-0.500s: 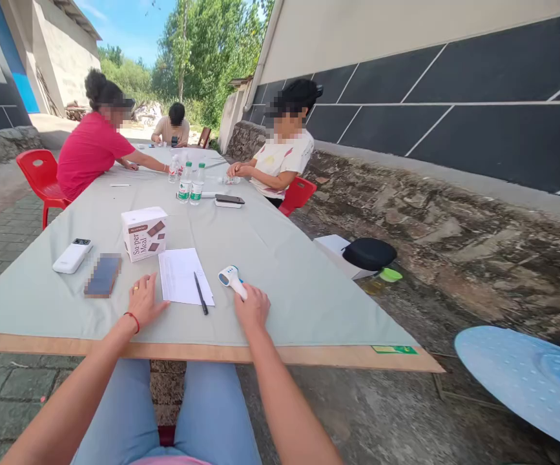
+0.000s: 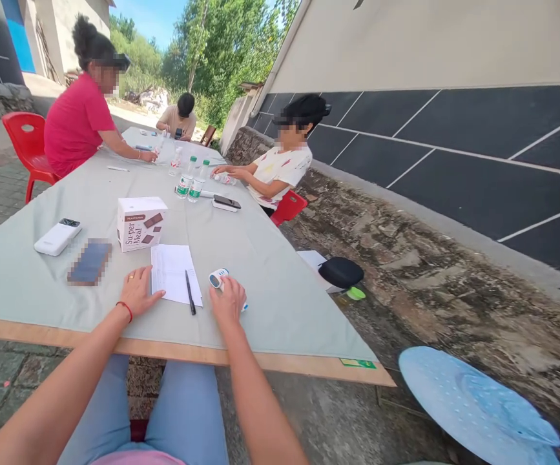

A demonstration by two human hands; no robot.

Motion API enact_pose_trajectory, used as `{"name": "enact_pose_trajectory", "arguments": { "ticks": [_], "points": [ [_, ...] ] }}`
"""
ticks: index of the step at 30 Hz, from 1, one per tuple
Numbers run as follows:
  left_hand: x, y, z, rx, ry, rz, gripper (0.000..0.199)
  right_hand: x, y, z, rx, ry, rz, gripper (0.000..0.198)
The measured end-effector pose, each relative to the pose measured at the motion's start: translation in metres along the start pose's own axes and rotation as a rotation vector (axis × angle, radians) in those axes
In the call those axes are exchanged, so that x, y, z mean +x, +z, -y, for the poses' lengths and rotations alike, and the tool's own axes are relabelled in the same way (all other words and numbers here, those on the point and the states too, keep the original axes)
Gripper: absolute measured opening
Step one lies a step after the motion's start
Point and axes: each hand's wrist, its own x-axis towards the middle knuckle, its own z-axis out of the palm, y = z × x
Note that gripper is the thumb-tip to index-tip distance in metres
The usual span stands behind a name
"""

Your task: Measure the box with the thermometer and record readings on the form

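My left hand [image 2: 139, 294] lies on the cloth with its fingers extended, touching the left edge of a white printed sheet [image 2: 170, 268]. Across the right part of that sheet rests a black pen [image 2: 190, 292]. Over a white and blue handheld infrared thermometer [image 2: 216, 277] my right hand [image 2: 228, 302] is curled, gripping it against the table. The thermometer's display end shows past my fingertips, and a bit of its handle shows to the right of the hand; its middle is hidden. Behind the sheet stands a white and brown "Super Meal" box [image 2: 141, 223].
A phone [image 2: 90, 261] and a white power bank [image 2: 58, 237] lie left. Two green-capped water bottles [image 2: 195, 184] stand beyond the box, near another phone [image 2: 226, 202]. Three people sit farther along the table. A blue hat [image 2: 473, 407] is beyond the table's right corner [image 2: 386, 380].
My right hand has shifted from the thermometer's handle to over its body, and the thermometer has turned. My left hand stays flat. The view has tilted; the person in pink has drawn an arm back.
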Motion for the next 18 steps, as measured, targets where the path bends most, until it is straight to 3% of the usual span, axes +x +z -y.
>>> {"name": "enact_pose_trajectory", "arguments": {
  "ticks": [4,7,10,14,16,18],
  "points": [
    [-0.002,0.004,0.001,-0.043,0.027,-0.028,0.069,0.016,-0.019,-0.005,-0.176,0.185,0.257,0.04],
    [-0.004,0.011,0.005,-0.157,0.003,-0.105,0.075,0.025,-0.029,-0.005,-0.109,0.258,0.378,0.027],
    [0.008,0.009,0.014,-0.343,-0.125,-0.278,0.093,0.03,-0.032,0.003,0.158,0.34,0.335,0.019],
    [0.06,-0.021,0.035,-0.395,-0.223,-0.5,0.109,0.027,-0.033,0.031,0.545,0.422,0.291,0.023],
    [0.09,-0.04,0.047,-0.381,-0.25,-0.523,0.11,0.02,-0.035,0.052,0.827,0.491,0.225,0.029],
    [0.114,-0.052,0.057,-0.424,-0.28,-0.466,0.101,0.009,-0.036,0.073,1.008,0.509,0.132,0.033]
  ]
}}
